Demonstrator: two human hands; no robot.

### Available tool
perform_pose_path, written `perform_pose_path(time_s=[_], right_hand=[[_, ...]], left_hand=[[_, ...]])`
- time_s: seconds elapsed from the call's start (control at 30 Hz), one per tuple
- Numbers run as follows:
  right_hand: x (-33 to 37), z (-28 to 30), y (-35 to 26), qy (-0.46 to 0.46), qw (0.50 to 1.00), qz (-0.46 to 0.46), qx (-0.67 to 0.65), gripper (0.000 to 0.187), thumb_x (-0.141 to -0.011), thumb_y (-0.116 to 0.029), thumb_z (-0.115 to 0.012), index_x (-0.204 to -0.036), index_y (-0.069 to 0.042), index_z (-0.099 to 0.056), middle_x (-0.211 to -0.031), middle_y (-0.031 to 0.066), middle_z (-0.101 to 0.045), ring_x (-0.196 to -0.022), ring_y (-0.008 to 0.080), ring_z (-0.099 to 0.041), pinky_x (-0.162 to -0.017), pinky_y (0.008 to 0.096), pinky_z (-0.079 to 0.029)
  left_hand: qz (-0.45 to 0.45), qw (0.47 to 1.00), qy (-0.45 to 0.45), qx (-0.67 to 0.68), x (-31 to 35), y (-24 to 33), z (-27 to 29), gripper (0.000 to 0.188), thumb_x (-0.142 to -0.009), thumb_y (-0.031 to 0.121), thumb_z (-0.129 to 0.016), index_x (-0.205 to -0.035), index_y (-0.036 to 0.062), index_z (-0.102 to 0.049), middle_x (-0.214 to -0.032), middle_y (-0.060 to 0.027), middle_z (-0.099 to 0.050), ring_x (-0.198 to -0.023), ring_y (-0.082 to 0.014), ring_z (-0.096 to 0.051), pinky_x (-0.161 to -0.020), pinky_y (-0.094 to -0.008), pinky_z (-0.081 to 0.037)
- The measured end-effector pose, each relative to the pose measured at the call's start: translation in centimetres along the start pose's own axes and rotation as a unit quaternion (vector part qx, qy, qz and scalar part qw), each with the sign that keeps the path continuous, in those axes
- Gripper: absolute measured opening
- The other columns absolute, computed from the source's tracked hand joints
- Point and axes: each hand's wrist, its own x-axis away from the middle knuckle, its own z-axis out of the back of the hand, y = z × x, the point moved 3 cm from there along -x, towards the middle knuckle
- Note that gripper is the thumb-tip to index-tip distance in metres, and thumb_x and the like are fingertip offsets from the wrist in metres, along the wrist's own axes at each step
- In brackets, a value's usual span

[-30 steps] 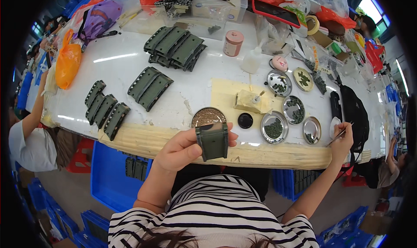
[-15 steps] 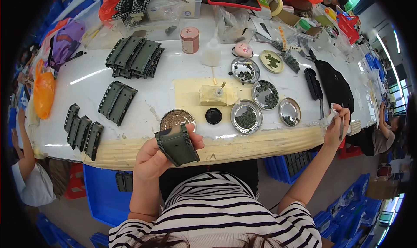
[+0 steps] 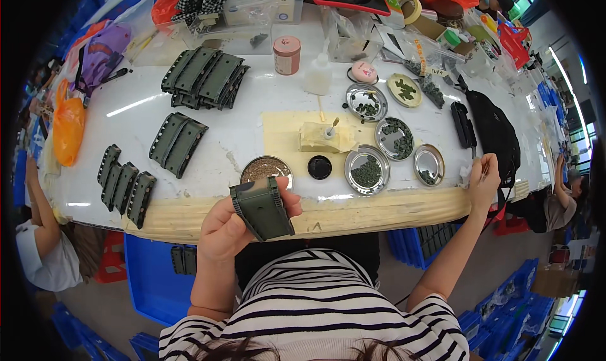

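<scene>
My left hand [image 3: 223,231] is closed around a curved dark green part [image 3: 268,212] with ridged edges and a brown patch on top. It is held up just above the table's near edge, partly in front of a round tin of brown grains [image 3: 265,166]. Out at the right, my right hand [image 3: 484,179] is closed at the table edge, fingertips together beside a crumpled white tissue [image 3: 466,173] and the black bag [image 3: 495,133]. What those fingers hold is hidden. Nearest to it among the dishes is a small metal dish [image 3: 429,166] with green bits.
Similar curved green parts lie in groups at left, including a stack [image 3: 205,77]. Several metal dishes of green pieces [image 3: 367,170] surround a taped block [image 3: 325,137] and a black round cap [image 3: 319,167]. A pink jar [image 3: 287,54] and squeeze bottle [image 3: 317,73] stand behind.
My right hand has turned, and the tweezers seen in it before no longer show. The left hand still holds the green part. The whole view has shifted slightly.
</scene>
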Motion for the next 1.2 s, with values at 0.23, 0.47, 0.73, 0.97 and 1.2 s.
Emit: perform_pose_path(time_s=[0.23, 0.47, 0.73, 0.97, 1.2], right_hand=[[0.1, 0.0, 0.6, 0.171, 0.979, 0.113, 0.016, 0.019, -0.088, -0.007, -0.061, -0.079, -0.003, -0.045, -0.074, 0.0049, -0.054, -0.073, 0.0119, -0.054, -0.068, 0.0265, -0.045], [1.0, 3.2, -3.6, 0.271, 0.93, -0.007, -0.247, 0.028, -0.097, -0.026, -0.05, -0.079, -0.005, -0.048, -0.086, 0.0061, -0.062, -0.075, 0.0102, -0.048, -0.073, 0.025, -0.04], [1.1, 1.8, -8.9, 0.226, 0.957, 0.069, -0.166, 0.026, -0.095, -0.025, -0.053, -0.083, -0.002, -0.057, -0.08, 0.0011, -0.06, -0.075, 0.0094, -0.049, -0.07, 0.0263, -0.041], [-3.0, -2.4, -4.6, 0.049, 0.964, 0.158, 0.208, 0.018, -0.081, -0.01, -0.068, -0.08, -0.003, -0.052, -0.067, 0.0065, -0.051, -0.067, 0.0228, -0.05, -0.062, 0.0365, -0.042], [-6.3, -2.6, -3.9, -0.022, 0.974, 0.133, 0.182, 0.013, -0.077, -0.001, -0.061, -0.075, -0.003, -0.048, -0.064, 0.0126, -0.053, -0.063, 0.0288, -0.054, -0.06, 0.0369, -0.043]], left_hand=[[-0.01, 0.999, 0.028, 0.021, 0.0, 0.1, 0.1, 0.071, -0.094, 0.038, -0.049, -0.137, -0.0146, -0.026, -0.129, -0.0292, -0.047, -0.118, -0.036, -0.052, -0.101, -0.0454, -0.041], [0.016, 0.996, 0.072, 0.041, -0.4, 0.1, -0.7, 0.068, -0.095, 0.038, -0.046, -0.136, -0.0135, -0.028, -0.126, -0.029, -0.049, -0.114, -0.0367, -0.055, -0.098, -0.0437, -0.043], [0.096, 0.988, 0.065, 0.104, -0.9, -1.1, -2.8, 0.063, -0.094, 0.032, -0.043, -0.134, -0.0138, -0.031, -0.121, -0.0291, -0.052, -0.106, -0.0336, -0.058, -0.095, -0.0414, -0.046], [0.107, 0.986, 0.068, 0.111, -0.6, -1.1, -2.8, 0.063, -0.093, 0.033, -0.044, -0.134, -0.0141, -0.032, -0.12, -0.0283, -0.053, -0.106, -0.0331, -0.058, -0.095, -0.0413, -0.046], [0.107, 0.985, 0.084, 0.104, -0.4, -1.1, -2.5, 0.063, -0.093, 0.034, -0.044, -0.134, -0.013, -0.033, -0.119, -0.0271, -0.054, -0.105, -0.0321, -0.059, -0.094, -0.041, -0.046]])
